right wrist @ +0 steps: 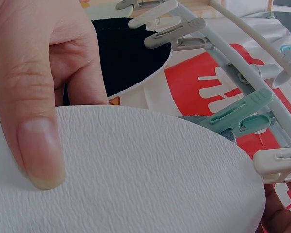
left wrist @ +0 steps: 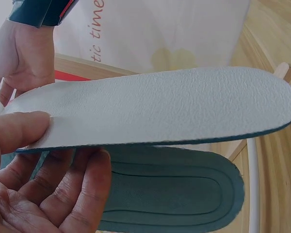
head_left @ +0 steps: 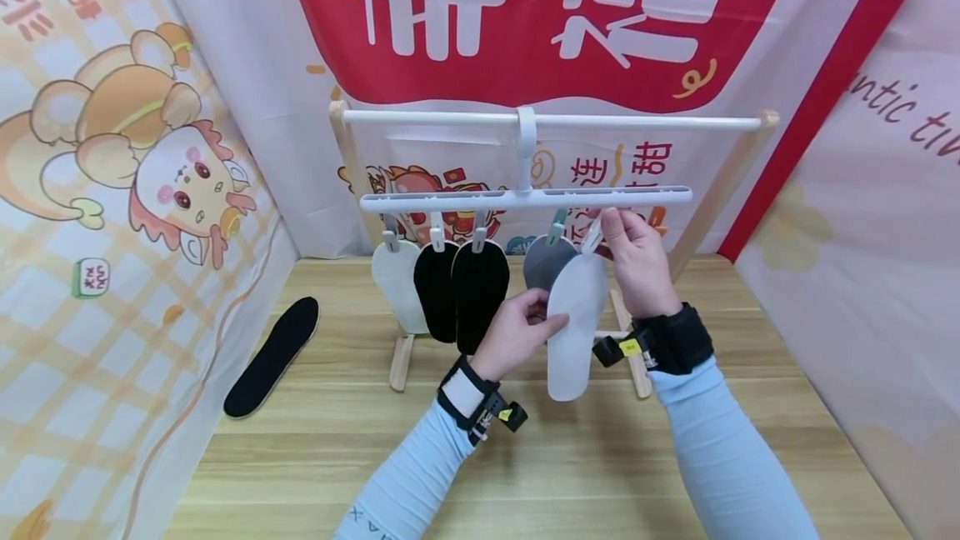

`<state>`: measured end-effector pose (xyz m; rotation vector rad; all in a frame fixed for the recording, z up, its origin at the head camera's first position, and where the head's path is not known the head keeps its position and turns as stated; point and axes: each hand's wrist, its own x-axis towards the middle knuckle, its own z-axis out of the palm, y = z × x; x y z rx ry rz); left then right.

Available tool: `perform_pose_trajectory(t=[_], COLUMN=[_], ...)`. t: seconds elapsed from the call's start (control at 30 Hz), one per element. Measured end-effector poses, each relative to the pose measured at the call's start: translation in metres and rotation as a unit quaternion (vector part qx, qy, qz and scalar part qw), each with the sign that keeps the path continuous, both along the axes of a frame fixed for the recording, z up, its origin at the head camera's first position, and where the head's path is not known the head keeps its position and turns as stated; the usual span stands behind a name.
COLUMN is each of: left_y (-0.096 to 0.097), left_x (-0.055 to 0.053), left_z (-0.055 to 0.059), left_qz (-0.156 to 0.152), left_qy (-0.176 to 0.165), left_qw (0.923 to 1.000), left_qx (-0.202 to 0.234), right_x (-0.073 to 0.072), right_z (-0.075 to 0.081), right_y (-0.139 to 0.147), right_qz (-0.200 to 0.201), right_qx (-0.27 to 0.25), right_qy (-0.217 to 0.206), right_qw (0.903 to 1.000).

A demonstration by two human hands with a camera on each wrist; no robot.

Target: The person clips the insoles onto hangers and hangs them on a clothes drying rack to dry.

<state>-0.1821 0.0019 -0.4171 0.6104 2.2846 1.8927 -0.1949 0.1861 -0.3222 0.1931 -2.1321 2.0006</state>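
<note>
My left hand pinches the side of a white-faced insole, thumb on its textured face and fingers behind. A blue-green edge runs round this insole in the left wrist view. At its upper end, my right hand grips a white clothespin just below the white hanger bar. The pin's jaws lie at the insole's rim in the right wrist view, where most of my right hand is out of frame. Behind hangs a grey-blue insole from a green clothespin.
Further left, a pale insole and two black insoles hang from clothespins. The hanger hooks over a white rail on a wooden stand. Another black insole lies on the table at left. An orange clothespin shows beyond my right hand.
</note>
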Motion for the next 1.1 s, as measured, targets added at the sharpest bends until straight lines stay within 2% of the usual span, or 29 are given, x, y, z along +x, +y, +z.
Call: perform_pose_trajectory(t=[0.33,0.9,1.1], left_y=[0.007,0.014,0.015], left_x=[-0.001,-0.002,-0.003], left_z=[0.008,0.014,0.014], left_qz=[0.009,0.002,0.001], left_qy=[-0.023,-0.015,-0.021], left_qw=[0.9997,0.9999,0.9997], left_qx=[-0.002,0.002,0.007], right_x=[0.002,0.002,0.004], right_z=[0.000,0.000,0.000], right_y=[0.000,0.002,0.003], right_qz=[-0.012,-0.007,-0.007], right_qx=[0.022,0.027,0.032], right_qy=[-0.009,-0.005,-0.010], right_qw=[0.9997,0.9996,0.9994])
